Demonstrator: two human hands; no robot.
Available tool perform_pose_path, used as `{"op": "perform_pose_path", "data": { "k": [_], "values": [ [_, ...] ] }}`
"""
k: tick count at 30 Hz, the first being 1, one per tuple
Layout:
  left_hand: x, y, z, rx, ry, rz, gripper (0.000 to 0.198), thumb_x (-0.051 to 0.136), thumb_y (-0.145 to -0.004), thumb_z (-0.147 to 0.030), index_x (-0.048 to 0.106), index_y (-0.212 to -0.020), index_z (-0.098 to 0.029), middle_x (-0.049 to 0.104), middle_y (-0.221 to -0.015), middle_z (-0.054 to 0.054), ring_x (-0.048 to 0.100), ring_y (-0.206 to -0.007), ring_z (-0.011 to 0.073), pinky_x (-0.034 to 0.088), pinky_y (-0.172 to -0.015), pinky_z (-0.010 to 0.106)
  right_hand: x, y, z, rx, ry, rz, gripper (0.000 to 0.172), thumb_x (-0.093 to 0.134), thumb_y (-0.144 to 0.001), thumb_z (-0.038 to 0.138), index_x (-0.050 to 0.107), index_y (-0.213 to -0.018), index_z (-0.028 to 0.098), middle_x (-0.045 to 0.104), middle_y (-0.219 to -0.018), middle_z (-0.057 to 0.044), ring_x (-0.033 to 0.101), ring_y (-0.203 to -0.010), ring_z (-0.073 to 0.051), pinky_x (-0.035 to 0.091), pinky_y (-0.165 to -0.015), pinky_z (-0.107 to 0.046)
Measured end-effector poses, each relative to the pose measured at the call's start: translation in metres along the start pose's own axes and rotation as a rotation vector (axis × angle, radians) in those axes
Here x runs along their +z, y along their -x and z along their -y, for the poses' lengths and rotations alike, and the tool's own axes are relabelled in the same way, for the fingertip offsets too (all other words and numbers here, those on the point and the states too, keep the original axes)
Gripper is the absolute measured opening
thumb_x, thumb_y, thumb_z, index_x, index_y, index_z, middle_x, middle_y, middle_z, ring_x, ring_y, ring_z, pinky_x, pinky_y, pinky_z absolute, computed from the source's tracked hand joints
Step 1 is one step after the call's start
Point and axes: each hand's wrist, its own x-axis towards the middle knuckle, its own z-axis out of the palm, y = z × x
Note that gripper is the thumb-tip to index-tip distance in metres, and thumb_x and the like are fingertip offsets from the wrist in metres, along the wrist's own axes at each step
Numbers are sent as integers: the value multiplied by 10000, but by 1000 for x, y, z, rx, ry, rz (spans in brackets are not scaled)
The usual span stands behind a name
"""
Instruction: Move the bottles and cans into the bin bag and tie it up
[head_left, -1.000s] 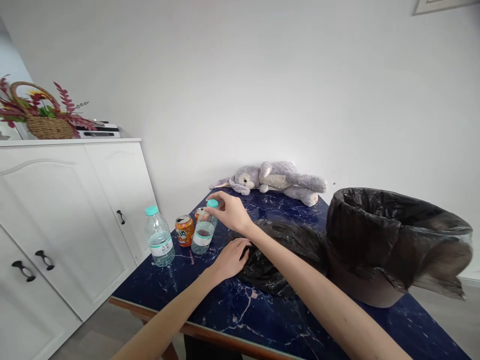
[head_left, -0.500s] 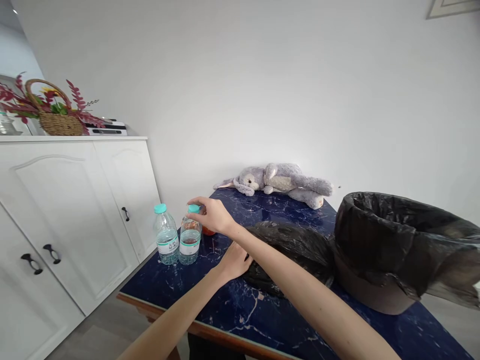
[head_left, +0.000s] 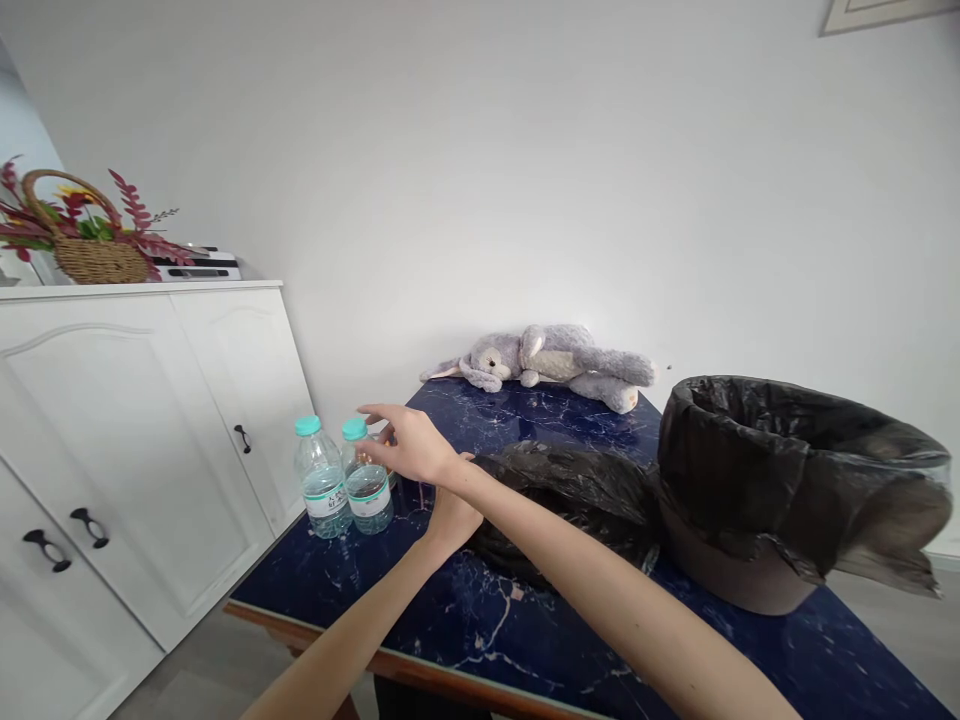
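My right hand reaches across my left arm, its fingers apart beside the teal cap of the nearer water bottle; it grips nothing. That bottle stands upright, partly filled, next to a second teal-capped water bottle. Below my right hand, my left hand is by the left edge of a crumpled black plastic bag lying on the table. The fingers of my left hand are mostly hidden. Behind my right hand, only a sliver of an orange item shows.
A bin lined with a black bag stands on the right of the blue marbled table. A grey plush rabbit lies at the back by the wall. Left of the table is a white cabinet bearing a flower basket.
The nearer bottle has shifted slightly left against the other bottle, and my right hand has come off its cap. My left hand has moved from the bag's edge toward the left and up.
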Motion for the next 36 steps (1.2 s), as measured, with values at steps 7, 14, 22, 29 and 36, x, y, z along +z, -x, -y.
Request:
{"op": "perform_pose_path", "data": {
  "k": [7, 14, 22, 29, 36],
  "values": [
    [-26, 2, -15, -68, 45, -6, 41, 531, -920, -223, 564, -898, -237, 482, -641, -44, 567, -602, 193, 470, -654, 317, -70, 50, -12, 16, 197, 48, 450, 619, -1054, 278, 540, -1488, 189, 683, -1382, -125, 725, -1078, -189, 559, -926, -312],
    [-70, 26, -50, -18, 154, 1, 121, 486, -1031, -318, 521, -1117, -240, 437, -700, -77, 525, -625, 147, 459, -685, 265, -142, 162, -51, 248, 570, 287, 718, 793, -904, 273, 520, -1565, 219, 643, -1449, -164, 648, -1277, -351, 524, -1017, -449],
    [-76, 30, -53, 22, 75, -27, 347, 591, -1006, -404, 493, -1294, -237, 596, -1005, 43, 630, -876, 211, 528, -840, 352, -130, 216, -63, 410, 895, 299, 475, 731, -850, 66, 649, -1313, 133, 681, -1253, -198, 657, -1152, -382, 507, -925, -449],
    [-77, 19, -50, 56, -13, 210, 201, 664, -928, -308, 657, -1123, -260, 741, -934, 26, 726, -878, 248, 555, -829, 366, -131, 238, -58, 402, 924, 260, 297, 518, -923, -27, 642, -1086, 189, 722, -1043, -101, 700, -963, -283, 467, -769, -355],
    [-144, 44, -105, 142, 172, 690, 134, 721, -948, -361, 760, -1072, -329, 770, -953, 9, 725, -850, 218, 554, -874, 331, -146, 291, 0, 348, 574, 211, 254, 473, -957, 61, 579, -1030, 280, 683, -1002, -19, 679, -851, -203, 476, -726, -321]
  ]
}}
